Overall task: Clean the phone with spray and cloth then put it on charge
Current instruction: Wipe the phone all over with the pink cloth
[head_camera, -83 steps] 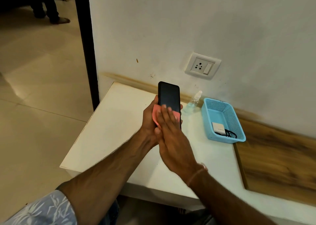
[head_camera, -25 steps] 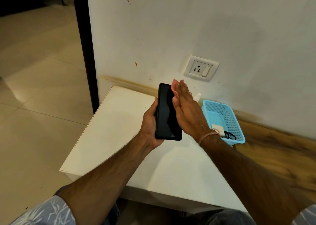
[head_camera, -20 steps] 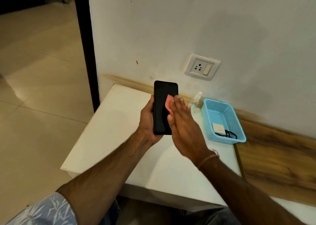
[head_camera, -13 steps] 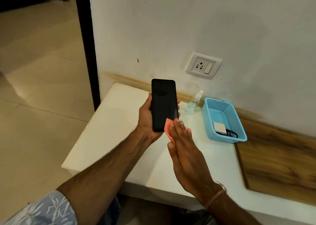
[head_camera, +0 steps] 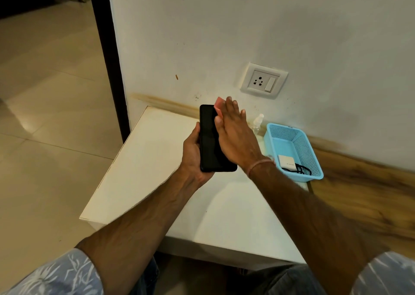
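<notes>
Covers nearly all of the pink cloth [head_camera: 219,104] with the flat right hand [head_camera: 235,137], fingers straight, pressing it against the top of the slim, glossy black phone [head_camera: 210,142]; leaves one soft corner showing. Grips that phone upright in the curled left hand [head_camera: 191,154], above the back edge of the white table [head_camera: 155,182]. Half-hides the clear spray bottle [head_camera: 258,122] beside a perforated blue plastic basket [head_camera: 315,160] holding a boxy white charger [head_camera: 286,161] and tangled black cable [head_camera: 301,171].

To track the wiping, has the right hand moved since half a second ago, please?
Yes: the right hand slid up the phone from bottom to top, nearer the wall socket.
</notes>
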A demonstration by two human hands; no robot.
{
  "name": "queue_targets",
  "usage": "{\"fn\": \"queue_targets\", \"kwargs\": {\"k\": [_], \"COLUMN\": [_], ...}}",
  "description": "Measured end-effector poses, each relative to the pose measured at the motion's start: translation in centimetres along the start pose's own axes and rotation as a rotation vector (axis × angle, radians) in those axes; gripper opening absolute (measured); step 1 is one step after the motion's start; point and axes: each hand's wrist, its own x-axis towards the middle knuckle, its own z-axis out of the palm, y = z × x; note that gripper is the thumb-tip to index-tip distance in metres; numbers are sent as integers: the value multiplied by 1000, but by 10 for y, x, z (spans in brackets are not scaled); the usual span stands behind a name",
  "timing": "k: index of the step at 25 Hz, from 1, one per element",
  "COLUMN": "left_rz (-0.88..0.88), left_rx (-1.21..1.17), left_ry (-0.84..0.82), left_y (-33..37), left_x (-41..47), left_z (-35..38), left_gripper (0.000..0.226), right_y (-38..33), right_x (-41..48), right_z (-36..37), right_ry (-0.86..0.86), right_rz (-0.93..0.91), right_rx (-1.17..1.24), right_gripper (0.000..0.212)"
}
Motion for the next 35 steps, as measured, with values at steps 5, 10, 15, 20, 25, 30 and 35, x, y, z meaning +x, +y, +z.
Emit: {"fn": "queue_targets", "kwargs": {"k": [5,10,15,20,25,30,35], "left_rz": [-26,-47,-120,-140,-126,-179,-139], "left_rx": [-21,-13,14,-15,-102,-16,-113], "left_ry": [-28,-71,-92,-73,-19,-19,-34], "left_y": [6,8,8,8,9,9,9], "left_x": [1,-2,-7,-8,-9,-12,-10], "left_z": [-1,3,1,0,2,-1,3], "left_gripper": [61,67,75,76,70,77,72], "right_y": [3,4,-23,5,16,-12,15], "right_x": [-82,-124,-128,-124,-127,-131,-129], "right_z": [18,30,51,36,30,48,29], "right_ry": [26,118,106,13,97,40,88], "right_rz": [-127,-71,-185,-396,-211,-312,-233], "right_rx": [76,75,46,-134,-63,-24,59], "right_gripper": [54,56,57,55,55,55,54]}}
